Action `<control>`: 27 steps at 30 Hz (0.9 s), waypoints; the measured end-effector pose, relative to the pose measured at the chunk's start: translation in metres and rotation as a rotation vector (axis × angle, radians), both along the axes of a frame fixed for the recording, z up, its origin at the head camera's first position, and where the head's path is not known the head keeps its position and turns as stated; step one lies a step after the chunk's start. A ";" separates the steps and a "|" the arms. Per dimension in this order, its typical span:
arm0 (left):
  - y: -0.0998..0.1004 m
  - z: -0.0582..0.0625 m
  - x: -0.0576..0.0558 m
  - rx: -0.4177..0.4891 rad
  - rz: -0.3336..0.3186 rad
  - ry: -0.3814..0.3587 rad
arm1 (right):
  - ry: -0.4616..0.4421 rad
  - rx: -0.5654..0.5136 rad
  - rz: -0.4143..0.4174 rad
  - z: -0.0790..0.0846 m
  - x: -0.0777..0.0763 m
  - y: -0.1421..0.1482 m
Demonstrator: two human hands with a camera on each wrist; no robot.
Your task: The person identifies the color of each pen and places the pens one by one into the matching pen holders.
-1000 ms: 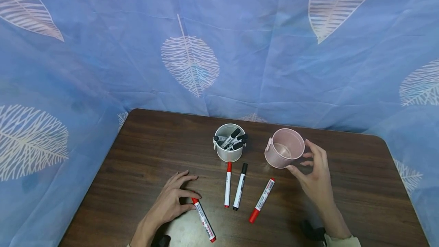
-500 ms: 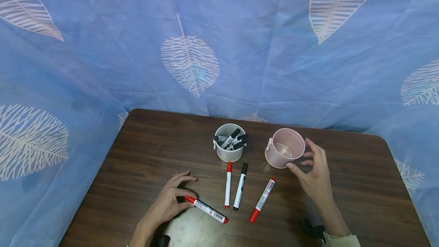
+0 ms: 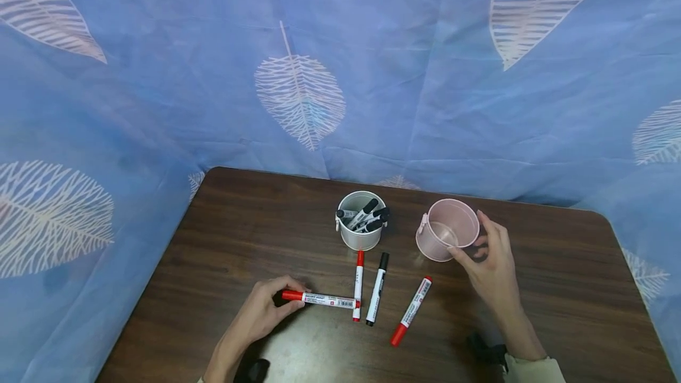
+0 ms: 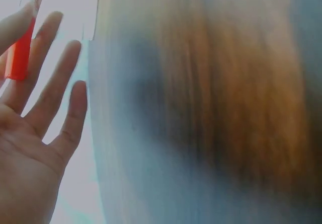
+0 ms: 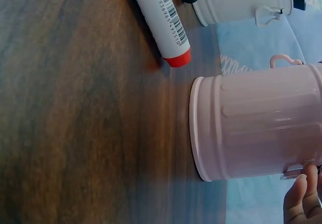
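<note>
Left hand [image 3: 266,309]: thumb and index finger pinched together on the red cap of a red-capped marker [image 3: 330,300], the remaining three fingers extended and spread in the left wrist view; the held marker lies crosswise in the head view, its red cap at the hand, its white labelled barrel pointing right, its far end overlapping the lower part of a slim red-capped marker [image 3: 359,276], contact between the two not discernible; right hand [image 3: 492,270]: partly curled, thumb at the near side of the rim and fingers at the right side, holding a pink metal bucket [image 3: 432,245], which stands upright on the table with a small loop lug on its left side; white metal bucket [image 3: 355,240], upright, left of the pink one and apart from it, containing several black-capped markers [image 3: 364,214]; the slim marker, lying just in front of the white bucket, cap toward it; single black-capped marker [image 3: 377,291], lying just right of the slim one; labelled red marker [image 3: 417,306], lying diagonally farther right, cap toward the near edge; dark wood-grain table [image 3: 239,223], beneath all; blue cloth with white leaf prints [image 3: 399,75], behind; pale sleeve [image 3: 534,370], at the right wrist.
</note>
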State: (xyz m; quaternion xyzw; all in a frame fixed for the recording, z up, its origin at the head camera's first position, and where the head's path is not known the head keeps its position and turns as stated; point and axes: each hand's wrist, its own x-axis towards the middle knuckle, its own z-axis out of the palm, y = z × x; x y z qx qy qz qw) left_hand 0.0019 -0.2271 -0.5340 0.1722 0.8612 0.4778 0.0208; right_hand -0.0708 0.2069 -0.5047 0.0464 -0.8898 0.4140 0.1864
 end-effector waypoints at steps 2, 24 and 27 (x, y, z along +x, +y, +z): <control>0.002 0.002 -0.001 0.022 0.028 -0.007 | 0.000 0.011 -0.010 0.001 -0.001 0.001; 0.018 0.042 -0.006 0.164 0.082 0.072 | -0.037 0.016 -0.048 0.004 -0.006 0.002; 0.017 0.036 -0.008 0.180 0.094 0.068 | -0.036 0.009 -0.052 0.003 -0.007 0.001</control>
